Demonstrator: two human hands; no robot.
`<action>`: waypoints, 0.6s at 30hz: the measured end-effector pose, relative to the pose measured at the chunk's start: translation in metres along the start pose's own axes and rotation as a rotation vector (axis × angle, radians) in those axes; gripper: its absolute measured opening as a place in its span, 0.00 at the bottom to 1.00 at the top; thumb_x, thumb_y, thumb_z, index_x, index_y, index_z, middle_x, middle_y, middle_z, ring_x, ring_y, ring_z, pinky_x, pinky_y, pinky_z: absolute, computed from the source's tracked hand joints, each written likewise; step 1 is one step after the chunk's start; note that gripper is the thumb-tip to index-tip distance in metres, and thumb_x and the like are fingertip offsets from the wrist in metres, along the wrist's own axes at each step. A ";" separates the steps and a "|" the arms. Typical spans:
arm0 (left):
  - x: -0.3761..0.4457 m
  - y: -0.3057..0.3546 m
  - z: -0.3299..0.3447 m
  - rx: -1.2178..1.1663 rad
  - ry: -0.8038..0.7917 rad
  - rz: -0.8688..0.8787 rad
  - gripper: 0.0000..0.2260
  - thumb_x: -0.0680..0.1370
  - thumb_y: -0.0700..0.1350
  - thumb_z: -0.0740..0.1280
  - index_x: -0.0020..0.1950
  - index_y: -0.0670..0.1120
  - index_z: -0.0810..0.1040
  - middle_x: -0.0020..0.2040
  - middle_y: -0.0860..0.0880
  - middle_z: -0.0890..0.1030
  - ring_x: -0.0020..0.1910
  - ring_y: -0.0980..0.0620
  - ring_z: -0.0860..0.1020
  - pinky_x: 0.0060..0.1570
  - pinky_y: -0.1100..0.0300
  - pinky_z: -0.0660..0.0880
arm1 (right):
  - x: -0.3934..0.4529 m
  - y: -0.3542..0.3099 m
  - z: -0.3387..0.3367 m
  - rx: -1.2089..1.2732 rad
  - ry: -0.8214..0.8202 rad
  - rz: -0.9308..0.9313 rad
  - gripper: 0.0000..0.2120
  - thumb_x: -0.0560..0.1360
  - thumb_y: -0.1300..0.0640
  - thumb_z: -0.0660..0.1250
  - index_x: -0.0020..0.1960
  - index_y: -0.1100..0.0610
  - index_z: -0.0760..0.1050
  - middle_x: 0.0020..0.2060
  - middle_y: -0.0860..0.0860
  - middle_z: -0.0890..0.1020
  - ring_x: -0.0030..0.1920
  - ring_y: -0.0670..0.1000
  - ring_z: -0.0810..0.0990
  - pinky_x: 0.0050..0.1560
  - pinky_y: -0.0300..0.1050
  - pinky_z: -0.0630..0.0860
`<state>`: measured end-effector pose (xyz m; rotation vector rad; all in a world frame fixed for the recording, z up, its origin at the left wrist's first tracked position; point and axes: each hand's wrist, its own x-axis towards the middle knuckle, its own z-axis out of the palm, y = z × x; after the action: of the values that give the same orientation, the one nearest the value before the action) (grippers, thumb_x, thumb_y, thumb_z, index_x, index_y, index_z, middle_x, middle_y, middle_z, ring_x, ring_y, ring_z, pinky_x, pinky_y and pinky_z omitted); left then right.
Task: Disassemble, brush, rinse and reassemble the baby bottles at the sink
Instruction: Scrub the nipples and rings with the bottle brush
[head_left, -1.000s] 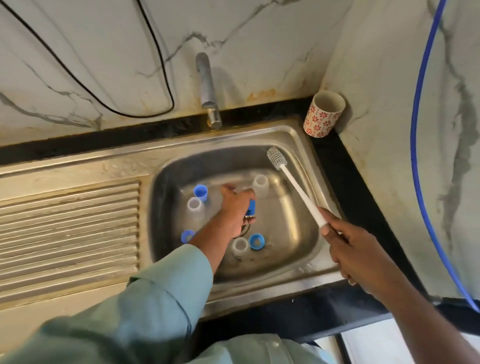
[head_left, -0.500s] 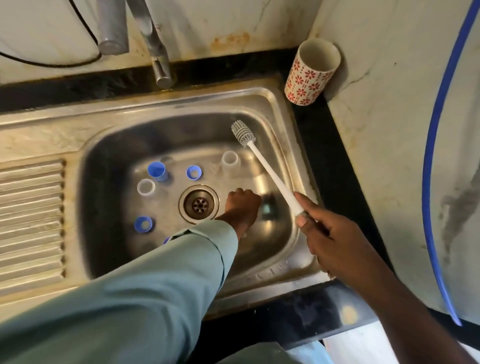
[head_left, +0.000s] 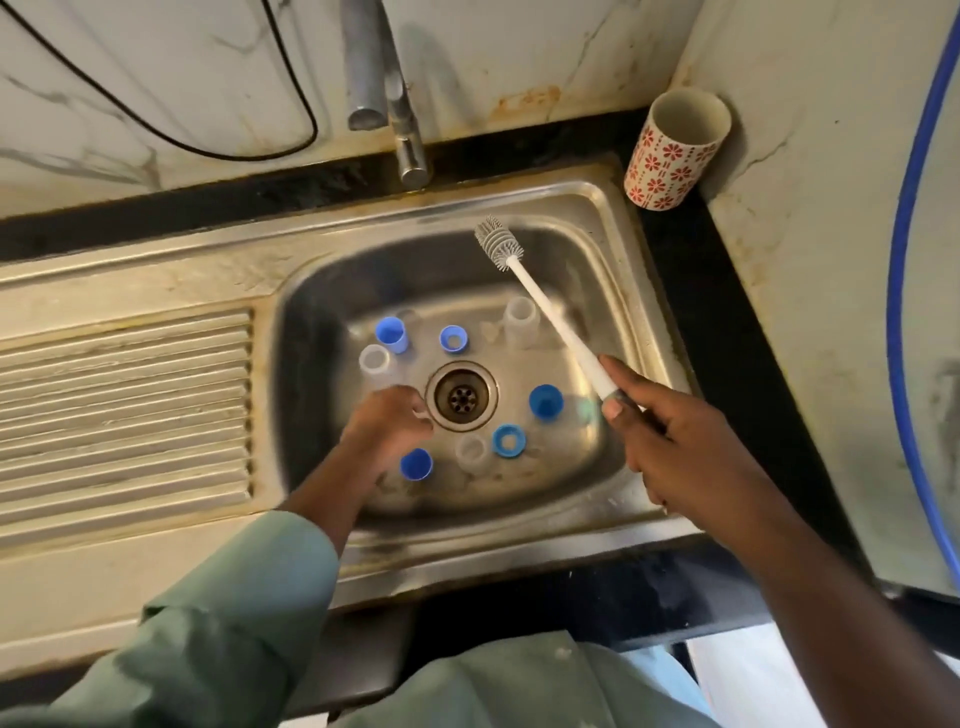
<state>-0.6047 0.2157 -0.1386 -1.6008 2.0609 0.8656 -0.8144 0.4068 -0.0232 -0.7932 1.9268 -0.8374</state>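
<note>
Loose bottle parts lie in the steel sink (head_left: 519, 540) around the drain (head_left: 461, 396). Clear bottle bodies stand at the back right (head_left: 519, 322), at the left (head_left: 376, 364) and at the front (head_left: 472, 452). Among them are blue caps (head_left: 390, 335) (head_left: 545, 401) (head_left: 415, 464) and blue rings (head_left: 453, 339) (head_left: 509, 440). My left hand (head_left: 387, 431) hovers low just left of the drain, blurred, fingers loosely curled, nothing visible in it. My right hand (head_left: 649, 436) grips the white handle of the bottle brush (head_left: 498, 241), whose grey head points up over the back of the basin.
The tap (head_left: 410, 156) juts over the back rim. A red-flowered cup (head_left: 675, 150) stands in the back right corner on the black counter. The ribbed drainboard (head_left: 124, 415) lies to the left. A blue hose (head_left: 904, 312) runs down the right wall, a black cable (head_left: 208, 140) across the back wall.
My left hand has left a blue cap right of the drain and moved across to the drain's left side. The brush has stayed raised in my right hand.
</note>
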 end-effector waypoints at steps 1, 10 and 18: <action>-0.002 -0.007 0.005 0.039 -0.050 0.011 0.19 0.73 0.48 0.72 0.64 0.51 0.77 0.62 0.49 0.79 0.59 0.46 0.78 0.56 0.54 0.76 | -0.004 -0.003 0.007 -0.017 -0.013 -0.008 0.19 0.80 0.47 0.60 0.68 0.29 0.66 0.29 0.44 0.74 0.28 0.45 0.68 0.29 0.39 0.70; 0.004 -0.013 0.046 0.459 -0.055 0.231 0.18 0.80 0.35 0.57 0.68 0.43 0.72 0.68 0.41 0.73 0.67 0.39 0.72 0.62 0.50 0.70 | -0.029 -0.020 0.049 -0.204 -0.089 -0.073 0.19 0.80 0.46 0.60 0.69 0.31 0.67 0.24 0.32 0.74 0.23 0.40 0.70 0.26 0.35 0.67; -0.026 -0.054 -0.022 -1.389 0.165 -0.184 0.09 0.74 0.47 0.75 0.48 0.44 0.79 0.41 0.42 0.81 0.35 0.47 0.79 0.36 0.58 0.81 | -0.060 -0.028 0.046 -0.264 -0.068 -0.161 0.20 0.79 0.49 0.62 0.67 0.30 0.67 0.24 0.41 0.71 0.24 0.43 0.66 0.26 0.42 0.70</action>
<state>-0.5442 0.2105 -0.1182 -2.4204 1.2350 2.4195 -0.7428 0.4261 0.0080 -1.1331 1.9555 -0.6472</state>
